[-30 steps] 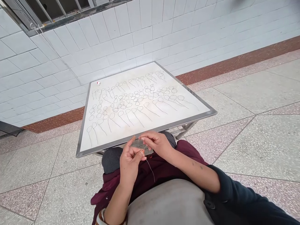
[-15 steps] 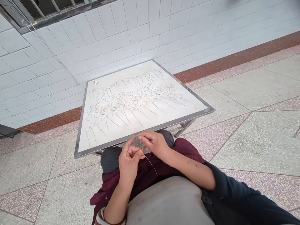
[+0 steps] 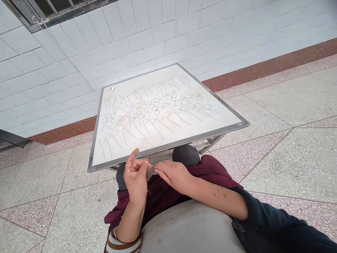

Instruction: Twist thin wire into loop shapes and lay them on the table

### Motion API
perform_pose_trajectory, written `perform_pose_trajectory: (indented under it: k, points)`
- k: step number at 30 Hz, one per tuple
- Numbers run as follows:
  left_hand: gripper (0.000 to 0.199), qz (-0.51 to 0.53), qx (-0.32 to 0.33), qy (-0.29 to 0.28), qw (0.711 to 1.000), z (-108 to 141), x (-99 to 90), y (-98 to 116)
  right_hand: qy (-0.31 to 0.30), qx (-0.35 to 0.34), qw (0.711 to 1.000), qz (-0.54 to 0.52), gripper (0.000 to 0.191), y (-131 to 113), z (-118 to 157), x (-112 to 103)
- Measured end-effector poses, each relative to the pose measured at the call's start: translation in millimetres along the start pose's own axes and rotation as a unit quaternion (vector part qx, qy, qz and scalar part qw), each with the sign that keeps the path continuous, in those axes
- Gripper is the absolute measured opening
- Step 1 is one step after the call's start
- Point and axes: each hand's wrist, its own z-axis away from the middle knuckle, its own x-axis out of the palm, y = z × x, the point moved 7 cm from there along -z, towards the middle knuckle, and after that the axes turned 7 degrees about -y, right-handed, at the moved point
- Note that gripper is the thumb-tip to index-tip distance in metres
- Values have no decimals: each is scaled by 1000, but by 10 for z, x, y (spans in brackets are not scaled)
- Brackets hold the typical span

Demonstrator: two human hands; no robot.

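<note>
Left hand [image 3: 136, 179] half open, pinching thin wire [image 3: 152, 167] at fingertips; right hand [image 3: 177, 175] bunched tight on same wire, all right by near edge of table [image 3: 171, 144], tons of wire loops [image 3: 157, 109] rowed left edge to right

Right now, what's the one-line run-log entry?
left hand: pinching thin wire | right hand: fingertips at same wire | wire loops: rough rows on white table

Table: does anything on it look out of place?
Yes: a small white-and-red object near the far left corner of the table. It sits apart from the thin loops and looks unlike them.
</note>
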Motion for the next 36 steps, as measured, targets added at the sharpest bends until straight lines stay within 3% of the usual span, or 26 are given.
perform_pose_trajectory:
  k: [9, 16, 19, 24, 28, 36]
  points:
    - [55, 39, 21, 39, 998, -101, -149, 44, -32, -12, 999, 10, 22, -20, 127, 23]
    - [56, 33, 16, 27, 999, -88, -86, 62, -38, -24, 999, 23, 21, 11, 164, -40]
    - [60, 14, 12, 25, 1000, -124, -3, 63, -4, -6, 1000, 19, 19, 98, 188, -138]
    - [58, 10, 10, -12, 1000, -213, 296, 30, 87, 39, 993, 67, 19, 289, 246, -378]
    - [56, 6, 15, -22, 1000, -218, 473, 17, 118, 46, 990, 54, 19, 367, 249, -466]
    - [59, 37, -16, -21, 999, -226, 444, -80, 116, 33, 992, 21, 18, 393, 231, -374]
